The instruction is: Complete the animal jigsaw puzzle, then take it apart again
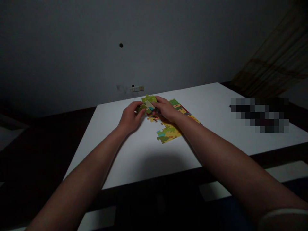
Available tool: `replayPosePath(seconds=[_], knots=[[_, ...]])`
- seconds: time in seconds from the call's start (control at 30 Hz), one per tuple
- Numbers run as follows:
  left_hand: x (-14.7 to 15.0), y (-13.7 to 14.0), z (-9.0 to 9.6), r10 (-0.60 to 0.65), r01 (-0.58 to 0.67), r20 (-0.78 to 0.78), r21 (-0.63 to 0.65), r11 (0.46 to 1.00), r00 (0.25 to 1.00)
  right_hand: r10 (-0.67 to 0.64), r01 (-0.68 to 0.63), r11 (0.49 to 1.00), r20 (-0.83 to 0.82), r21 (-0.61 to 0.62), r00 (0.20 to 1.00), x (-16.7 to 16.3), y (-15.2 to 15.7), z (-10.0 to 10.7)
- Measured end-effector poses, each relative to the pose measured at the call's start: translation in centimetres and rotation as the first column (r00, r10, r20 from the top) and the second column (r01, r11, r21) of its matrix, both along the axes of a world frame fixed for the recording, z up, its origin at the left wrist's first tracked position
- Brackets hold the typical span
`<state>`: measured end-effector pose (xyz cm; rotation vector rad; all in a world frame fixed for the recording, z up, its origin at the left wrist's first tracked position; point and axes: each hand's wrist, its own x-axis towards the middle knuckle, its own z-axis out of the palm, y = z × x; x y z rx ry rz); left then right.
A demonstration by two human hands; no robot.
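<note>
My left hand (131, 117) is closed on several jigsaw puzzle pieces (143, 107), raised just over the table and mostly green. From the other side my right hand (166, 109) pinches a puzzle piece (149, 105) with a pale edge and a bit of blue. Its fingertips are partly hidden behind the pieces. A partly joined jigsaw puzzle (169, 132), yellow and green with a spiky plant, lies under and beside my right wrist. Another green section (149, 98) shows just beyond my hands.
The white table (115, 166) stands near a grey wall (91, 48) with a socket strip (136, 89). A blurred-out dark object (260, 115) is at the table's right. A curtain (271, 57) hangs at the far right. White seat edges show below the near table edge.
</note>
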<state>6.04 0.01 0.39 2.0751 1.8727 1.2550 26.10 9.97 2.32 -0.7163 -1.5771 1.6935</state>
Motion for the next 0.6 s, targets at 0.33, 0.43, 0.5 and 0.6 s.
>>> replayPosePath(seconds=[0.33, 0.43, 0.5, 0.6], knots=[[0.0, 0.5, -0.9, -0.025, 0.032, 0.191, -0.032, 0.999, 0.981, -0.034, 0.005, 0.966, 0.106, 0.258, 0.994, 0.4, 0.1, -1.6], [-0.4, 0.6, -1.7, -0.051, 0.052, 0.169, -0.002, 0.999, 0.984, -0.168, 0.151, 0.961, 0.056, 0.232, 0.984, 0.3, 0.9, -1.3], [-0.6, 0.6, -2.1, -0.091, 0.093, 0.072, -0.022, 0.995, 0.993, -0.287, 0.273, 0.94, 0.038, 0.203, 0.957, 0.3, 1.5, -1.2], [-0.6, 0.3, -2.3, -0.197, 0.175, -0.136, -0.155, 0.972, 0.971, -0.392, 0.38, 0.912, 0.059, 0.153, 0.918, 0.2, 2.5, -1.4]])
